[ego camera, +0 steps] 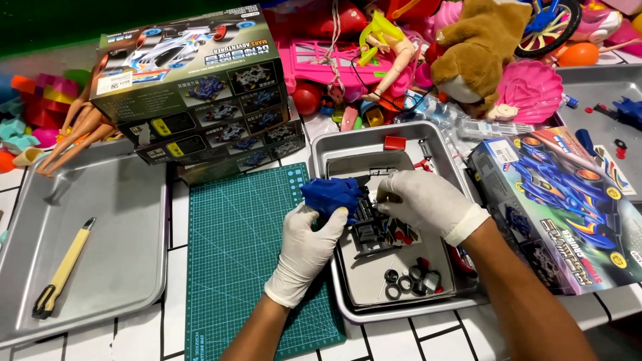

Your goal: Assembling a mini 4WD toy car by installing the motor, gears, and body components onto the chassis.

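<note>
The gloved left hand (309,244) holds a blue car body (332,194) over the tray (348,144) edge. The gloved right hand (426,204) touches a black chassis (369,224) inside it. Small tyres (409,279) lie near, beside the green mat (241,247).

a white tiled worktop (428,337) with dark grout lines fills the view, lit evenly and brightly from above. along its far edge a dark green wall (47,23) shows. no window or floor can be seen.
</note>
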